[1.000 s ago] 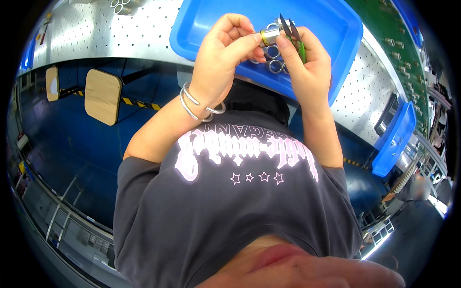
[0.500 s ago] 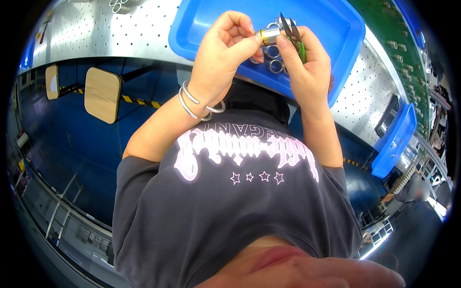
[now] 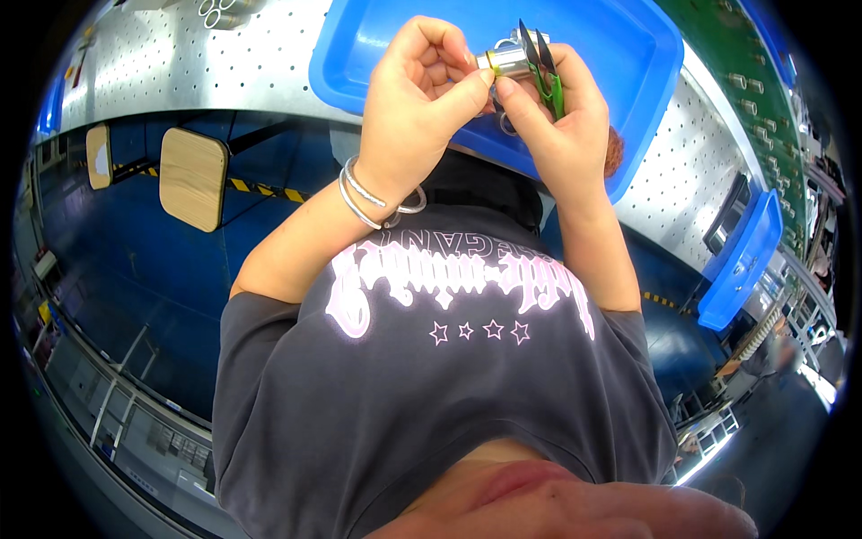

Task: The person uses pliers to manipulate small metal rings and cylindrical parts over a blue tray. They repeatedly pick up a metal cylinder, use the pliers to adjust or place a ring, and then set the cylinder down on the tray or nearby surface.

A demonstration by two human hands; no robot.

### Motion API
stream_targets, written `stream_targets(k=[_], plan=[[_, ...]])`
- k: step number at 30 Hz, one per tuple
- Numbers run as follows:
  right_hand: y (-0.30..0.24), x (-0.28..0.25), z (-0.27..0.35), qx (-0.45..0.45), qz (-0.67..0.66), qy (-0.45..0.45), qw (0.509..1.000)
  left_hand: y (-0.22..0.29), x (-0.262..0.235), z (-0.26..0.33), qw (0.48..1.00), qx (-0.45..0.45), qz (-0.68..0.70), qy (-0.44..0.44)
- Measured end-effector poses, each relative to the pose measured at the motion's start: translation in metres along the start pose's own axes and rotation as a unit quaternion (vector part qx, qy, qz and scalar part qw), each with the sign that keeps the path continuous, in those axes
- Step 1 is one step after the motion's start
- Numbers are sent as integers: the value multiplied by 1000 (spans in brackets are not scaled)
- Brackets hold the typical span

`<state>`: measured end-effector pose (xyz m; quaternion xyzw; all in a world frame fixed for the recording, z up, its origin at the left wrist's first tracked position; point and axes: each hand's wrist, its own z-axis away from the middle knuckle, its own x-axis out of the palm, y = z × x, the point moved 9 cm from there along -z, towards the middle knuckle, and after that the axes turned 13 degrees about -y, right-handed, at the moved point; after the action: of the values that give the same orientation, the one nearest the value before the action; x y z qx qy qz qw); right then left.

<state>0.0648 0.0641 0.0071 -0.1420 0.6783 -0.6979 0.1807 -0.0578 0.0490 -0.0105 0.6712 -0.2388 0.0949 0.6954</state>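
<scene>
While pinched between both hands (image 3: 489, 108), metal cylinder (image 3: 505, 61)

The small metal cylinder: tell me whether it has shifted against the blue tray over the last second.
No. The small metal cylinder remains pinched between the left hand and right hand, over the blue tray's near edge.

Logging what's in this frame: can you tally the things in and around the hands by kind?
Blue plastic trays: 2 (large tray, smaller one)
Small silver cylindrical part with yellow band: 1
Green-handled snips: 1
Silver bangles: 2
Wooden stool seats: 2 ()
Total: 8
</scene>
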Motion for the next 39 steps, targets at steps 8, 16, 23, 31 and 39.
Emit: stream_targets(k=[8, 16, 23, 31, 39], plan=[[1, 0, 1, -8, -58, 12, 998, 0, -1, 1, 999, 26, -24, -3], [10, -9, 1, 14, -13, 21, 1000, -9, -4, 2, 998, -50, 43, -11], [7, -8, -1, 9, 7, 19, 1000, -10, -6, 2, 996, -52, 70, -12], [-5, -3, -1, -18, 67, 14, 997, -8, -7, 3, 997, -49, 54, -10], [-9, -1, 4, -23, 70, 12, 997, -4, -5, 5, 998, -36, 41, -12]])
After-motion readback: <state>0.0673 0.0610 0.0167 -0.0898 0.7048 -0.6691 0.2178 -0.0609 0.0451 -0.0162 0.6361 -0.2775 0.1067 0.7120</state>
